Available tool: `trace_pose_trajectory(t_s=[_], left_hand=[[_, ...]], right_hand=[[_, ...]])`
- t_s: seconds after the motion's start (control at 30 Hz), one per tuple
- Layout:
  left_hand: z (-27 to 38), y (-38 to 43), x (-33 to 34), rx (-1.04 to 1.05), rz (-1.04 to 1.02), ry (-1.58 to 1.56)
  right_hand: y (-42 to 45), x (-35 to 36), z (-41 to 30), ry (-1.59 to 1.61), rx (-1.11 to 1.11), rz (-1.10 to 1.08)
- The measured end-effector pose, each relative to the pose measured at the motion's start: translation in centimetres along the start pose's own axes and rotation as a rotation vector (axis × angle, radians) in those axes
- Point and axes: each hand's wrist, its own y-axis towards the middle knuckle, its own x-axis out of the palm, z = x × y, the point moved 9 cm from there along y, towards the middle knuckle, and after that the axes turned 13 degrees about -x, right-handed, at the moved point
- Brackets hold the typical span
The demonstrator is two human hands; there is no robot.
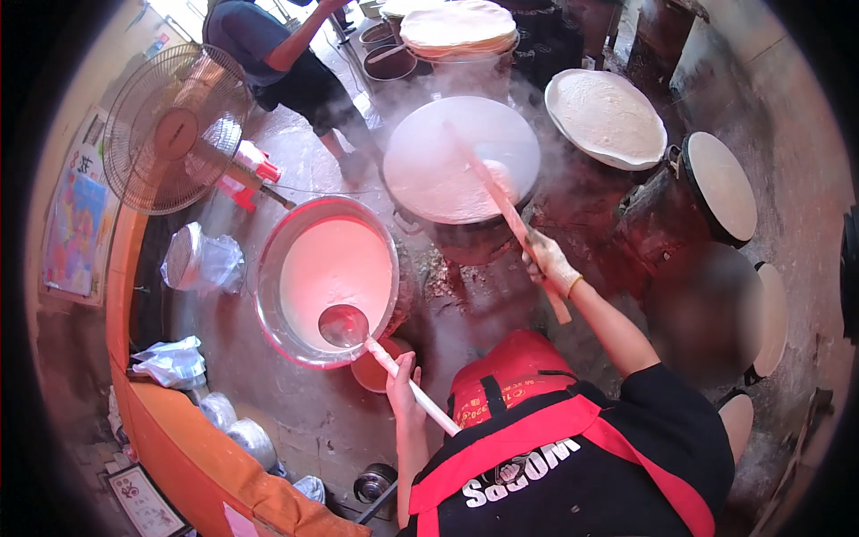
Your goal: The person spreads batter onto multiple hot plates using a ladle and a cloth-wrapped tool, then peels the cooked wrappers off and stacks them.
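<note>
My left hand (404,389) grips the pale wrapped handle of a long metal ladle (344,325). The ladle's bowl lies at the near inner side of a large metal pot (265,312) holding white batter (339,265). In a cotton work glove, my right hand (550,260) is closed around a long flat wooden stick (500,198). That stick reaches over a round white steaming surface (429,164) on a large dark pot. Beside the stick shows a pale patch (498,176), blurred by steam; I cannot tell whether the stick touches the surface.
A stack of round pale sheets (460,30) stands at the back. More round covered steamers (607,119) (723,188) line the right. A pedestal fan (176,133) stands at left, and another person (268,54) is beyond it. A small red bucket (377,369) sits beneath the batter pot.
</note>
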Motion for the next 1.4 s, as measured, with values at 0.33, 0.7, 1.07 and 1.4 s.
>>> trace_pose_trajectory(t_s=[0.33,0.7,1.07,1.4], left_hand=[[-1.4,-0.9,8.1,-0.029,0.024,0.053],[-2.9,-1.1,16.7,-0.029,-0.139,-0.115],[-1.0,-2.6,21.6,0.037,-0.196,0.063],[0.2,-1.8,21.6,0.008,-0.191,-0.003]], right_hand=[[0.1,-4.3,-5.7,-0.289,-0.074,-0.312],[3.6,-9.2,-9.4,-0.374,0.034,-0.516],[10.1,-4.8,-14.4,-0.707,-0.767,-0.435],[7.4,-3.7,-10.9,-0.547,-0.419,-0.026]])
